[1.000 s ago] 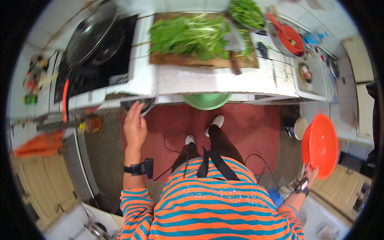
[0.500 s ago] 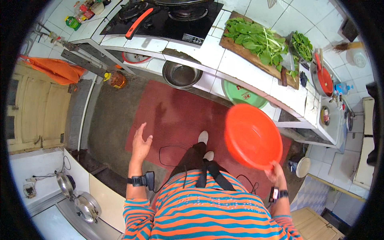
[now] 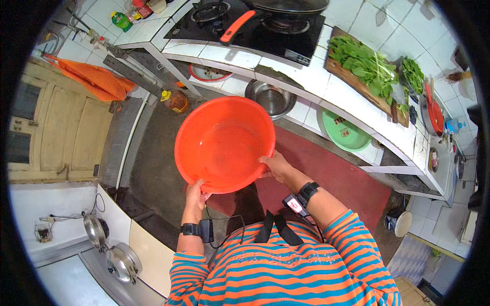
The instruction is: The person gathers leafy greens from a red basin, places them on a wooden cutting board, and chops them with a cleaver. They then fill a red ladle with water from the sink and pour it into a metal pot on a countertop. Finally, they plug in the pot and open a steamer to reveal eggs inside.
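Observation:
A round orange-red plastic basin [image 3: 224,145] is held out in front of my body, its hollow side facing up towards me. My left hand [image 3: 195,196] grips the near rim, thumb over the edge. On the right side of the rim, my right hand [image 3: 275,166] is closed too, with its fingers partly hidden under the basin. Nothing but a faint sheen shows inside the basin. Both wrists wear black straps with small devices.
Ahead runs a white tiled counter with a black gas stove [image 3: 250,28], a pan with an orange handle, and leafy greens [image 3: 365,66] on a cutting board. Below sit a metal bowl [image 3: 270,99] and a green basin [image 3: 346,130]. An oil bottle [image 3: 175,101] stands on the floor, left.
The basin has swung from my right side to the left, in front of me. My left hand, empty and spread before, has taken hold of its rim. My view has turned left.

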`<act>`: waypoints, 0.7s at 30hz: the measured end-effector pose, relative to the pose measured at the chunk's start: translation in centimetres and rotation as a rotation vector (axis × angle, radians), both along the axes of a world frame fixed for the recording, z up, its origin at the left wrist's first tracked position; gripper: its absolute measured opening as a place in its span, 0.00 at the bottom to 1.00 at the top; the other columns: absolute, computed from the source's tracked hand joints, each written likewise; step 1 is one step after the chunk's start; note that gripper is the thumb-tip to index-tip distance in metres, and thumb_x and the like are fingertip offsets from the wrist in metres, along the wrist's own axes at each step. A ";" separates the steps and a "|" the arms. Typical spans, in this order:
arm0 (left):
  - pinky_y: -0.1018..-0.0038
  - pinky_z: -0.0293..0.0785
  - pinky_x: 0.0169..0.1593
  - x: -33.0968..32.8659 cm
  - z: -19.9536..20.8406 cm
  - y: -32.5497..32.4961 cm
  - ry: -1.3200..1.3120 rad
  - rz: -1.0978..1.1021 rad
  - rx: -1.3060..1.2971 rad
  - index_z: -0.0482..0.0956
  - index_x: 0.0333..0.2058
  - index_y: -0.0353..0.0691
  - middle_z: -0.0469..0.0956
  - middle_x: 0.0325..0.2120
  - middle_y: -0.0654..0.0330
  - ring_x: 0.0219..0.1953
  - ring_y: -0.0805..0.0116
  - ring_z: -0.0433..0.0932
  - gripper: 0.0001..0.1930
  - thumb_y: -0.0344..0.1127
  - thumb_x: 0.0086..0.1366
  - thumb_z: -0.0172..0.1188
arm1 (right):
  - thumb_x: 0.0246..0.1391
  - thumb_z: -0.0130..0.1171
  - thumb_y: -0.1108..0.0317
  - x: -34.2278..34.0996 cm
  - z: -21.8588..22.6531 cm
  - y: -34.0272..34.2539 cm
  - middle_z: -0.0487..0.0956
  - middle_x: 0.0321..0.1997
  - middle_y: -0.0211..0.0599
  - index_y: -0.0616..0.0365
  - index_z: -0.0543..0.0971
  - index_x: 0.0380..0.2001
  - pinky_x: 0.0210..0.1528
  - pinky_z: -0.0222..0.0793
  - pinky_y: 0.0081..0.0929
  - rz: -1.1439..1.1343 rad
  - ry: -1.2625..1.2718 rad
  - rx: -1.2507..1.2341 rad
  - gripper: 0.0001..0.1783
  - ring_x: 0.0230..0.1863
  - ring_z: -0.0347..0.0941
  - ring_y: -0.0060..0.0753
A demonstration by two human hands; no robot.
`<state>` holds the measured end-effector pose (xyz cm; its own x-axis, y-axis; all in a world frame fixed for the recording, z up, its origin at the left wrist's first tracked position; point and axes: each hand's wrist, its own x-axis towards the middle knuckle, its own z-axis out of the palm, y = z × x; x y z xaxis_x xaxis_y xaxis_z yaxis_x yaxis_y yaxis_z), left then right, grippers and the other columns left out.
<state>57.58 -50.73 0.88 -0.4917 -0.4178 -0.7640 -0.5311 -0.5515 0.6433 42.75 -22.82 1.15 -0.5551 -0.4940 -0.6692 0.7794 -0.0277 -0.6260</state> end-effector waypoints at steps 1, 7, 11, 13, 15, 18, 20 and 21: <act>0.56 0.81 0.42 -0.7 -1.0 -2.2 -0.005 0.070 0.059 0.70 0.56 0.44 0.78 0.50 0.59 0.43 0.60 0.81 0.22 0.34 0.62 0.60 | 0.62 0.54 0.66 -1.1 -0.1 -2.0 0.75 0.56 0.39 0.50 0.63 0.62 0.35 0.82 0.39 0.003 0.011 0.027 0.25 0.42 0.79 0.38; 0.58 0.82 0.44 -10.8 -5.6 -13.0 -0.007 0.165 0.012 0.68 0.58 0.43 0.75 0.50 0.56 0.47 0.55 0.78 0.23 0.29 0.63 0.54 | 0.65 0.54 0.50 -7.6 -1.3 -7.2 0.67 0.66 0.47 0.51 0.49 0.74 0.46 0.79 0.36 0.084 -0.015 0.192 0.42 0.45 0.80 0.41; 0.59 0.83 0.45 -18.7 -11.5 -17.8 0.064 0.217 -0.065 0.63 0.63 0.47 0.69 0.57 0.54 0.52 0.53 0.75 0.26 0.33 0.66 0.54 | 0.65 0.55 0.65 -8.4 -3.0 -2.5 0.75 0.56 0.44 0.55 0.62 0.67 0.43 0.78 0.30 -0.031 0.150 0.247 0.29 0.44 0.80 0.36; 0.59 0.83 0.46 -23.0 -15.1 -19.6 0.044 0.240 -0.149 0.62 0.64 0.48 0.69 0.57 0.55 0.52 0.54 0.74 0.27 0.34 0.67 0.55 | 0.65 0.54 0.70 -7.8 -4.1 1.4 0.78 0.53 0.43 0.55 0.64 0.66 0.39 0.77 0.28 -0.144 0.139 0.351 0.27 0.43 0.80 0.34; 0.60 0.83 0.46 -26.4 -17.7 -21.9 0.332 0.050 -0.251 0.62 0.64 0.49 0.69 0.57 0.56 0.53 0.55 0.74 0.27 0.35 0.67 0.56 | 0.65 0.53 0.72 -5.6 -4.4 6.2 0.79 0.50 0.43 0.56 0.65 0.64 0.37 0.78 0.27 -0.249 0.095 0.511 0.25 0.42 0.80 0.35; 0.63 0.83 0.47 -33.6 -20.0 -22.7 0.265 0.128 -0.042 0.63 0.63 0.50 0.69 0.57 0.57 0.53 0.56 0.74 0.28 0.37 0.66 0.60 | 0.65 0.52 0.72 0.1 -4.2 12.7 0.80 0.47 0.44 0.58 0.67 0.62 0.33 0.79 0.28 -0.450 0.021 0.698 0.23 0.38 0.82 0.40; 0.64 0.82 0.47 -40.0 -21.1 -21.7 0.151 0.207 0.082 0.63 0.63 0.49 0.70 0.57 0.58 0.52 0.57 0.75 0.29 0.40 0.65 0.60 | 0.64 0.54 0.71 4.7 -3.1 16.5 0.80 0.45 0.43 0.57 0.67 0.62 0.31 0.80 0.30 -0.532 -0.116 0.802 0.24 0.34 0.83 0.44; 0.63 0.82 0.47 -42.7 -21.7 -21.9 0.144 0.217 0.081 0.63 0.63 0.48 0.70 0.57 0.58 0.51 0.57 0.76 0.29 0.42 0.65 0.60 | 0.64 0.54 0.71 7.2 -2.4 18.0 0.80 0.44 0.42 0.56 0.67 0.61 0.30 0.80 0.32 -0.590 -0.107 0.809 0.23 0.33 0.83 0.44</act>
<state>14.90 -72.59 -20.84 -0.5037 -0.4653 -0.7278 -0.3008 -0.6953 0.6527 49.97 -4.85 -1.25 -0.4814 0.4654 -0.7428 0.8315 -0.0255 -0.5549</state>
